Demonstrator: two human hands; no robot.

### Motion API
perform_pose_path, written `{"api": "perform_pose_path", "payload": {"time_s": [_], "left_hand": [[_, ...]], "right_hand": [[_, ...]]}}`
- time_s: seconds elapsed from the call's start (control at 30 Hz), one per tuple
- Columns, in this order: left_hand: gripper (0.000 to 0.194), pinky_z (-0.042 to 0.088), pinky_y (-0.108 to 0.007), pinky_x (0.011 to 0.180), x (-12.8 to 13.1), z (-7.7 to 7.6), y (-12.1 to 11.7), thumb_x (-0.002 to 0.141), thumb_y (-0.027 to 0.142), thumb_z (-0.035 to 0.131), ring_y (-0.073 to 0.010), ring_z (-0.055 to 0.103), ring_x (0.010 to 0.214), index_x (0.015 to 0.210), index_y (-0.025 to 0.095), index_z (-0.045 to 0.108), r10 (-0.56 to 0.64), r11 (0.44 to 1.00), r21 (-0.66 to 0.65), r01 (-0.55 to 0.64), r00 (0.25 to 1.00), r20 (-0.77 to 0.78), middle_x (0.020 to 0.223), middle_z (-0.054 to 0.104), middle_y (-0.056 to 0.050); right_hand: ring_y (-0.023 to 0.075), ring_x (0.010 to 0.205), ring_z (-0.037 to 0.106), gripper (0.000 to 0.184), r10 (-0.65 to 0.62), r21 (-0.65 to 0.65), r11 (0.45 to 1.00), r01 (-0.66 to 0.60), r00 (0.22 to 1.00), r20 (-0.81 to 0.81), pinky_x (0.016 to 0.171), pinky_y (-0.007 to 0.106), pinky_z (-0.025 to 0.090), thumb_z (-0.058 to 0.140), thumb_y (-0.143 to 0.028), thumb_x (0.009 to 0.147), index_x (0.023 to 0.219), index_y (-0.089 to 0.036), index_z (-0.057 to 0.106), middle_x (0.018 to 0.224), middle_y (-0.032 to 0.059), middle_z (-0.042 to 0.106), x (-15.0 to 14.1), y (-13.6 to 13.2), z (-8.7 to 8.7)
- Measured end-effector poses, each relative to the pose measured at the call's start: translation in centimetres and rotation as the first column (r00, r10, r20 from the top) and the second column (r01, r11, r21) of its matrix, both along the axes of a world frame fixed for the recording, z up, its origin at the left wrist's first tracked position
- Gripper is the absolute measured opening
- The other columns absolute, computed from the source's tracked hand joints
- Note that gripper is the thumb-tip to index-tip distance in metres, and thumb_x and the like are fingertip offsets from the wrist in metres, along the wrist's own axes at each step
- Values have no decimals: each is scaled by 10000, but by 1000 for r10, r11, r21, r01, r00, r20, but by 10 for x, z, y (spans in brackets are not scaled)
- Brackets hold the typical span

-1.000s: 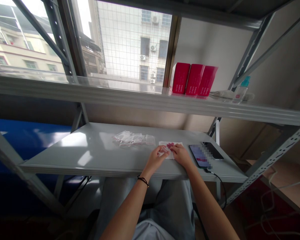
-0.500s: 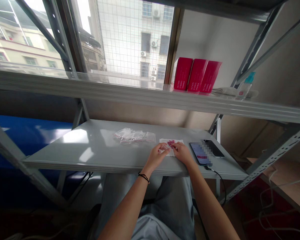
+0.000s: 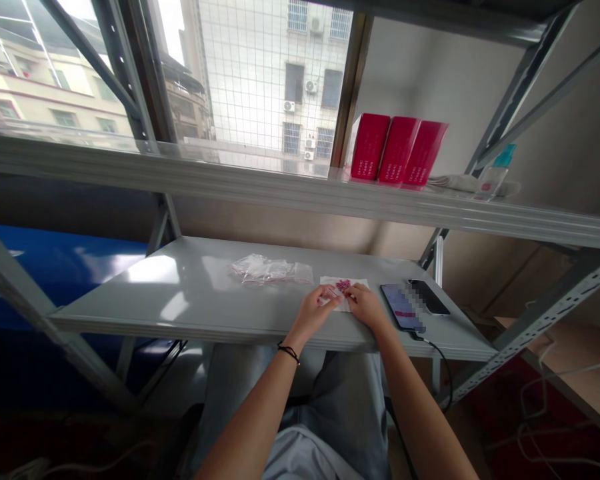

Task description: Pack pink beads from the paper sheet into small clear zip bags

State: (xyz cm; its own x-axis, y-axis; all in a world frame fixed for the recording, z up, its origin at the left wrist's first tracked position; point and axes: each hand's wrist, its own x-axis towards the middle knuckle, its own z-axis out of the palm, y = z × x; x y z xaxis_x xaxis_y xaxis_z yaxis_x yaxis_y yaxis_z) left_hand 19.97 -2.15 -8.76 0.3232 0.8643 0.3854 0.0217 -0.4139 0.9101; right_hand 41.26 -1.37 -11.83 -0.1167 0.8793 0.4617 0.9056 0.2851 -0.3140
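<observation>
two hands [image 3: 317, 309] at one pink pile [image 3: 343, 285] on one white sheet [image 3: 329, 281].

The left hand [image 3: 320, 305] and the right hand [image 3: 364, 307] are bare, and so are both forearms. A thin black wristband [image 3: 289, 353], made with looping strands, circles the left wrist. At 5 and 7 o'clock there are faded blue-grey jeans [image 3: 353, 390]; at 6 o'clock, a pale greyish top [image 3: 304, 457], with soft folds.
</observation>
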Motion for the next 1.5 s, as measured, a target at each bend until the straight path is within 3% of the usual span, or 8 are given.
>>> {"api": "perform_pose_path", "payload": {"time_s": [0.47, 0.7, 1.0, 1.27, 1.5], "left_hand": [[294, 484, -286, 747, 0, 0, -1, 867, 486, 688, -198, 640, 807, 956, 207, 707, -12, 1000, -2, 12, 1000, -6, 878, 721, -12], [332, 495, -297, 760, 1, 0, -1, 860, 508, 681, -211, 647, 828, 985, 202, 713, -1, 1000, -4, 1, 1000, -10, 880, 724, -20], [281, 482, -289, 761, 0, 0, -1, 872, 472, 692, -200, 645, 821, 962, 207, 717, -6, 1000, 2, 6, 1000, -7, 881, 724, -13], [304, 479, -290, 770, 0, -2, 0, 862, 486, 703, -200, 641, 828, 973, 203, 715, 1, 1000, -4, -1, 1000, -8, 895, 724, -13], [351, 483, -293, 780, 0, -5, 2, 858, 503, 707, -198, 644, 831, 1013, 188, 706, 5, 1000, -13, -5, 1000, -15, 914, 724, -18]], "right_hand": [[213, 917, 635, 196, -5, -5, 1000, 5, 1000, 15, 877, 309, 481, 568, -196, 954, 1008, -207, 757, 983, 70, 714, 2, 0, -2], [223, 1020, 644, 228, 49, -25, 998, -49, 999, 20, 935, 310, 479, 559, -207, 983, 1068, -223, 770, 1052, 79, 718, 2, 1, 0], [216, 979, 653, 264, 71, -49, 996, -71, 997, -12, 917, 304, 493, 530, -202, 989, 1054, -222, 785, 1031, 76, 709, 2, 1, 2], [214, 935, 641, 248, 71, -36, 997, -74, 993, -94, 899, 306, 485, 546, -195, 965, 1011, -219, 789, 994, 75, 705, 2, 1, 2], [234, 944, 654, 245, 73, 41, 997, -64, 956, -284, 907, 344, 494, 545, -251, 954, 983, -202, 783, 1017, 94, 727, 3, 0, 4]]}}
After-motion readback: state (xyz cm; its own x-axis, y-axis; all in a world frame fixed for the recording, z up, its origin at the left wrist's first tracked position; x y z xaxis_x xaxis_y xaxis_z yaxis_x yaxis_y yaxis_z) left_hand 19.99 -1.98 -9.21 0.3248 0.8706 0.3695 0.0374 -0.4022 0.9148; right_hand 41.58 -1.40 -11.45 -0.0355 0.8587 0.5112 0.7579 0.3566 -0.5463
